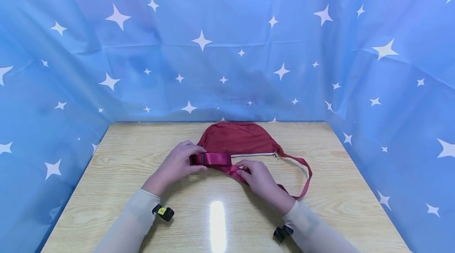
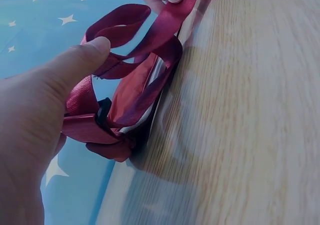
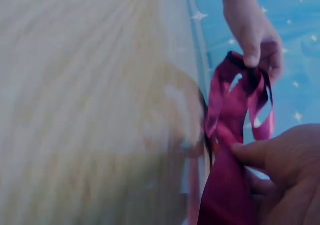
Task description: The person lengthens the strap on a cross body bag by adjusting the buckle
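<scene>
A dark red waist bag point(image 1: 238, 138) lies at the far side of the table, its zip point(image 1: 254, 154) facing the near side. My left hand point(image 1: 179, 162) grips its wine-red strap point(image 2: 170, 25) at the bag's left end, thumb on top. Close to that hand the strap forms raised loops around a black slider buckle point(image 2: 103, 112). Between thumb and fingers, my right hand point(image 1: 259, 176) pinches a flat stretch of the same strap, as the right wrist view also shows. Past the right hand, more strap curves over the table up to the bag's right end.
The pale wood table point(image 1: 117, 166) ends at a blue curtain point(image 1: 160, 59) with white stars, which hangs behind it and along both sides. A bright light reflection point(image 1: 218, 225) shows on the near tabletop. Each wrist wears a black camera band.
</scene>
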### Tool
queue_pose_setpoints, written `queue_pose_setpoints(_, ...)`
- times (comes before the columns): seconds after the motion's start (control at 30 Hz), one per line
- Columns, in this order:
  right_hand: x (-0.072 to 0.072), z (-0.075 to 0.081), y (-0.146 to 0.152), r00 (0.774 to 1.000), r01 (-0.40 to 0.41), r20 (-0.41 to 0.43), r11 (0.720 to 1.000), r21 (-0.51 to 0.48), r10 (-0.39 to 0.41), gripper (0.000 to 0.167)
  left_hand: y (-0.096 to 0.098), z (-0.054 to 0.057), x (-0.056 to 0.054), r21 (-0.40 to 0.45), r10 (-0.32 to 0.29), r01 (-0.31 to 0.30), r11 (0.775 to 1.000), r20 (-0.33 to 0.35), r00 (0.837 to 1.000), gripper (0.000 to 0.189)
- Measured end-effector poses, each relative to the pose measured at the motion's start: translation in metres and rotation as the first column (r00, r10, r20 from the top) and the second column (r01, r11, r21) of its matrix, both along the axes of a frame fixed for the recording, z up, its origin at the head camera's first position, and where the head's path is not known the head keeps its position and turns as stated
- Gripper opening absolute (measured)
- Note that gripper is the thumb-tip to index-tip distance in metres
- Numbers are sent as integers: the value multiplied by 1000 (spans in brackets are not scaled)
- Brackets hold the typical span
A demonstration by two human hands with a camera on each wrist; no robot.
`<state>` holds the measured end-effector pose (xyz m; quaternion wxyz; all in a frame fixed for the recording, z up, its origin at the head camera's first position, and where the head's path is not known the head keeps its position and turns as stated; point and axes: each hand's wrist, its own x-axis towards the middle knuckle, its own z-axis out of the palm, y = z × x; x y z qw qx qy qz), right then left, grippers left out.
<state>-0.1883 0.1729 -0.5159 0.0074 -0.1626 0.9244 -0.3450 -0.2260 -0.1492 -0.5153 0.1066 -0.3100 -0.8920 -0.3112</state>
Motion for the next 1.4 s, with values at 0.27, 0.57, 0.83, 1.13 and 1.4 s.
queue_pose_setpoints(0.27,-9,6,28,1000,20,-22,993,117,-17,15,0,-2,-1,-12,-16,16,1000,-16,1000,55)
queue_pose_setpoints(0.57,-14,7,50,997,75,-42,968,239,-67,10,1,-5,-3,-3,-15,14,1000,-27,1000,58)
queue_pose_setpoints(0.83,-13,3,7,997,46,-66,989,137,-37,34,4,-4,-2,8,-17,17,1000,-29,999,58)
queue_pose_setpoints(1.13,-13,-6,-26,991,-12,-131,999,45,18,26,4,-3,-1,17,-22,22,1000,-39,999,56)
queue_pose_setpoints(1.4,-18,-3,3,986,19,-163,1000,8,-18,19,1,-1,-2,0,-13,13,1000,-22,1000,56)
